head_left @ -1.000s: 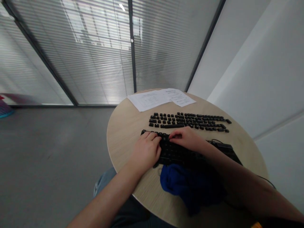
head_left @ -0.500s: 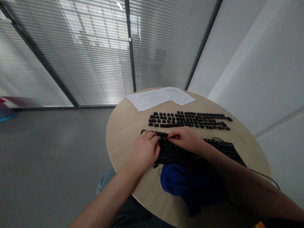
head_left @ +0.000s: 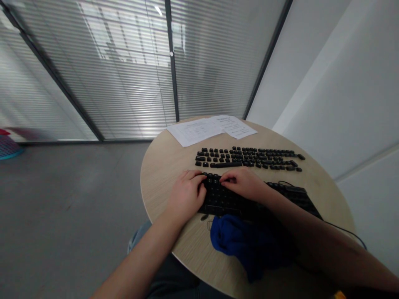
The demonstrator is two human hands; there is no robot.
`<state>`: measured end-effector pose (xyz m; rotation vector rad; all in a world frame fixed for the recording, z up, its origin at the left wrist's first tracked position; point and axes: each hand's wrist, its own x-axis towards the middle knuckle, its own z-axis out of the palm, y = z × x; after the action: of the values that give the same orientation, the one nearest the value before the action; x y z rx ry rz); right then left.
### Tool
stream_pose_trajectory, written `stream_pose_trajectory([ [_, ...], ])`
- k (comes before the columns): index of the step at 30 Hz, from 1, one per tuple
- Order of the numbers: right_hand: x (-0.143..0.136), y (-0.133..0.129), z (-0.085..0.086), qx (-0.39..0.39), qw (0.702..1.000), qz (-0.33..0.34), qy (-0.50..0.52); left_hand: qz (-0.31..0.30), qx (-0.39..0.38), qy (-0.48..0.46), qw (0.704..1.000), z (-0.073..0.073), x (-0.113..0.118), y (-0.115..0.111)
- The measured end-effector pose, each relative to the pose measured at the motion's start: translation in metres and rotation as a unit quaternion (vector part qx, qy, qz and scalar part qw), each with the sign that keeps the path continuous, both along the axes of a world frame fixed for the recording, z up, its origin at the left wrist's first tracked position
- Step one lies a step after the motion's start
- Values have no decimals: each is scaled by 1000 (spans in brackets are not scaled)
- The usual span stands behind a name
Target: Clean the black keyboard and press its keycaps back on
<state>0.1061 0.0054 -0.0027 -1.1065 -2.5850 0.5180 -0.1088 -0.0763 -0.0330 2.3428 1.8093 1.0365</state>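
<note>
A black keyboard point(head_left: 218, 199) lies on the round table, its upper left rows carrying some keycaps. My left hand point(head_left: 188, 193) is closed round the keyboard's left end, fingers bent over the top corner. Over the upper rows my right hand point(head_left: 241, 180) is pinched, thumb and forefinger together at the keys; anything between them is too small to make out. Behind the keyboard, loose black keycaps point(head_left: 249, 158) are laid out in rows, with a long space bar point(head_left: 229, 165) among them. My right forearm covers part of the keyboard.
A crumpled blue cloth point(head_left: 230, 236) lies in front of the keyboard, beside a small dark object point(head_left: 204, 217). Printed sheets point(head_left: 199, 131) are at the table's far edge. A cable point(head_left: 346, 230) runs off to the right. A glass partition with blinds stands behind.
My left hand has shifted slightly left and back, uncovering more keys near the upper left corner. My right hand stays pinched at almost the same spot.
</note>
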Motion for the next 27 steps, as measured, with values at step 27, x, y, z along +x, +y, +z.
stream_pose_trajectory([
  [27, 3, 0, -6, 97, 994, 42, 32, -85, -138, 103, 981, 55, -16, 68],
])
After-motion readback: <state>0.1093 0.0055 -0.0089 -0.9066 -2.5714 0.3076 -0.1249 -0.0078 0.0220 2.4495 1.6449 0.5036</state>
